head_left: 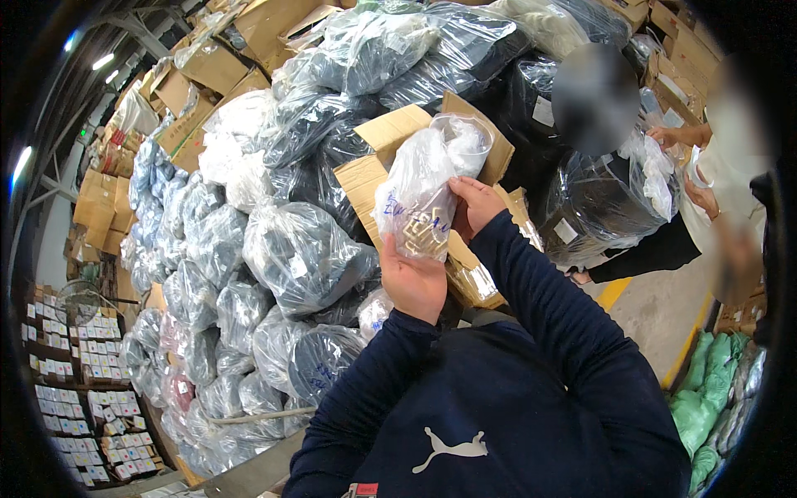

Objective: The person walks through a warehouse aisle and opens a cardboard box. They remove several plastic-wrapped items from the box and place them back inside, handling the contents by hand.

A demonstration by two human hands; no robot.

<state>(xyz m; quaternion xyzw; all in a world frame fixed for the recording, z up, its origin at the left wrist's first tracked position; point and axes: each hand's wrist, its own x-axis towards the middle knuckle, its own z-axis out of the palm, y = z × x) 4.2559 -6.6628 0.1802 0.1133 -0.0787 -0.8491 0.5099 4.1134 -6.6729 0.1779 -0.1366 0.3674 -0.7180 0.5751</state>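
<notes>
A clear plastic bag [407,187] with blue handwriting is between my hands, above an open cardboard box [362,192]. Small brass-coloured pieces [429,230] have gathered in its lower end. My left hand [414,282] supports that end from below, palm up, with the fingers partly hidden against the plastic. At its right edge my right hand [476,205] pinches the film between thumb and fingers. Behind the bag, inside the box, is a round clear plastic shape [466,141].
Plastic-wrapped bundles [299,257] are heaped to the left and behind. Cardboard cartons [207,66] rise at the back. On the right, a person's hands [701,195] are near a large wrapped bundle [606,203]. Green sacks [701,386] lie lower right; small-box shelving [100,357] is far left.
</notes>
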